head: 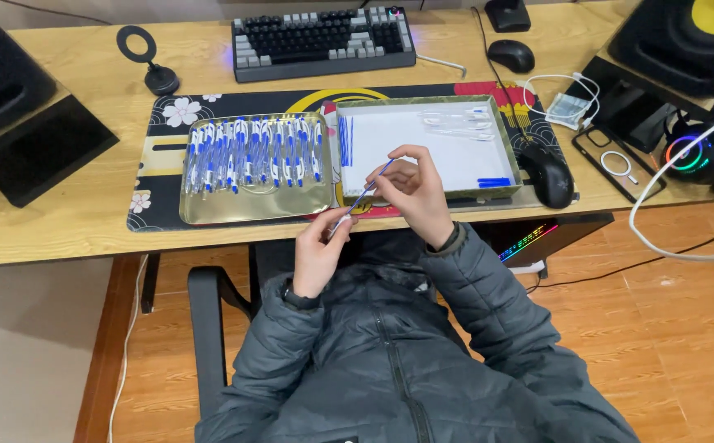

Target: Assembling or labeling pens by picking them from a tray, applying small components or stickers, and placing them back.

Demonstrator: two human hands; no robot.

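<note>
Pen refill, a thin blue tube (369, 188), held slantwise between both hands above the desk's front edge, over the lap; the left hand (322, 246) pinches the lower end, where a pale tip or barrel piece shows, too small to tell which; the right hand (413, 190) pinches the upper end with fingertips, wrist raised; both grips clenched on the tube, which is likely kept off the desk so that both ends can be handled freely.

Just ahead of the left hand, a shallow gold metal tray (209, 212) carries a row of blue-and-white click pens (252, 153) laid side by side, close-packed; beside it, to the right, a white-lined open box (506, 139) holds a bundle of loose blue refills (345, 140) at its left wall, clear barrels (455, 121) at the back, small blue caps (493, 182) at the front right corner.

Both sit on a dark patterned desk mat (160, 168); black mouse (547, 175) touching the box's right side; grey-and-black keyboard (322, 41) behind; phone (617, 162) and white cable (669, 176) to the right; nothing lies between hands and trays.
</note>
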